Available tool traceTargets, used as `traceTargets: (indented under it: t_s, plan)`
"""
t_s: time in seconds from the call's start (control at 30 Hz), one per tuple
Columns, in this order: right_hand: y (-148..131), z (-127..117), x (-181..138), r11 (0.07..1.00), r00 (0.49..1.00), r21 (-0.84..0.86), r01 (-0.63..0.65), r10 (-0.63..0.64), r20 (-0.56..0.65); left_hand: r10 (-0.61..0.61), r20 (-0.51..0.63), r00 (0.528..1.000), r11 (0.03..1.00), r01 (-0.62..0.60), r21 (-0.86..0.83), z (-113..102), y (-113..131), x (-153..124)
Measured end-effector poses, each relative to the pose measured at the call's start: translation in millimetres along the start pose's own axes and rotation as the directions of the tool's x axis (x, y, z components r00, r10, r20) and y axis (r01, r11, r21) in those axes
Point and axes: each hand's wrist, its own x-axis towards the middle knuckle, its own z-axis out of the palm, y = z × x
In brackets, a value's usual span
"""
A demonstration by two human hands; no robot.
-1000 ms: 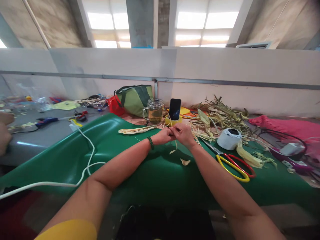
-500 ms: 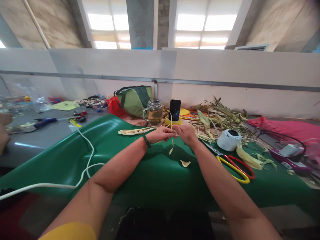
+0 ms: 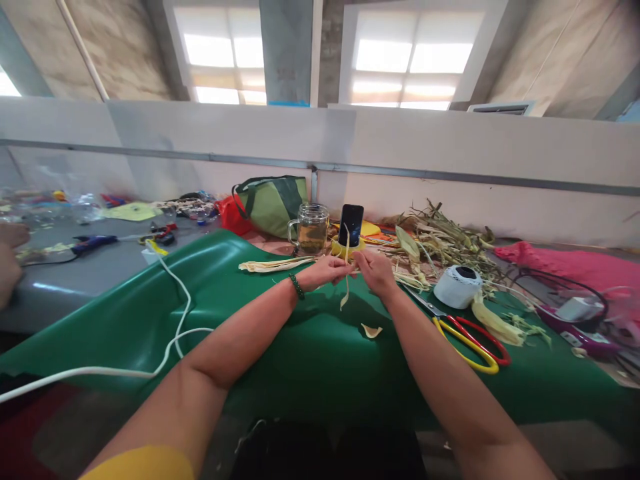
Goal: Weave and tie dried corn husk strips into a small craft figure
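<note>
1 mug [image 3: 313, 232] and 1 phone [image 3: 356, 219] close behind the pale strip [image 3: 347, 247]

I wear 1 bracelet [image 3: 296, 286] at the wrist of my left hand [image 3: 325, 270], a row of small, dark green beads with a slight shine. My 2 forearms are bare, and so is my right hand [image 3: 376, 270]. Above my left elbow shows a yellow sleeve [image 3: 143, 465], plain, its hem curving around the arm. Black cloth [image 3: 285, 453] seems to cover my 2 legs, though it's too dark there to make out the garment.
</note>
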Motion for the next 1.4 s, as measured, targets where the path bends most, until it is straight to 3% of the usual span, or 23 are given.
traceTargets:
  t_s: [0.13, 0.43, 0.63, 0.8, 0.87, 1.0, 1.07, 1.2, 1.4]
  plan:
    - [-8.8, -0.1, 2.3, 0.977, 0.994, 0.185, 0.106, -0.108, 0.001, 0.101, -0.001, 0.995, 0.992, -0.100, 0.081, -0.4, 0.2, 0.9]
    - [-18.9, 0.1, -4.0, 0.991, 0.994, 0.080, 0.107, -0.105, -0.029, 0.144, 0.001, 0.990, 0.957, -0.139, 0.255, 13.0, -7.1, 9.8]
    - [-14.6, 5.1, -2.6, 0.970, 0.999, 0.241, -0.033, 0.024, 0.041, -0.045, 0.063, 0.997, 0.999, 0.043, 0.029, 16.0, -6.3, 4.8]
    - [-16.4, 2.3, -0.4, 0.942, 0.996, 0.329, -0.069, 0.048, 0.070, -0.117, 0.059, 0.991, 0.946, 0.129, -0.298, 16.7, 1.2, 0.7]
    - [-18.0, -2.4, 0.1, 0.939, 0.999, 0.340, -0.043, 0.043, 0.008, -0.123, 0.026, 0.992, 0.929, 0.125, -0.350, 11.8, 3.7, -0.1]
    - [-20.2, -12.5, -1.4, 0.972, 0.956, 0.233, 0.006, 0.063, -0.285, -0.141, -0.080, 0.987, 0.891, 0.091, -0.444, -3.8, 5.8, -0.3]
    - [-20.9, -13.9, -3.0, 0.981, 0.945, 0.194, 0.025, 0.040, -0.326, -0.144, -0.137, 0.980, 0.862, 0.056, -0.504, -9.9, 5.9, -0.5]
    - [-21.7, -7.7, -4.7, 0.970, 0.982, 0.235, 0.069, -0.024, -0.188, -0.165, -0.188, 0.968, 0.844, 0.040, -0.535, -13.0, 8.0, -1.7]
    - [-18.5, -1.6, -4.2, 0.962, 0.991, 0.273, -0.014, 0.049, -0.123, -0.198, -0.081, 0.977, 0.826, 0.122, -0.550, -11.5, 14.7, -3.7]
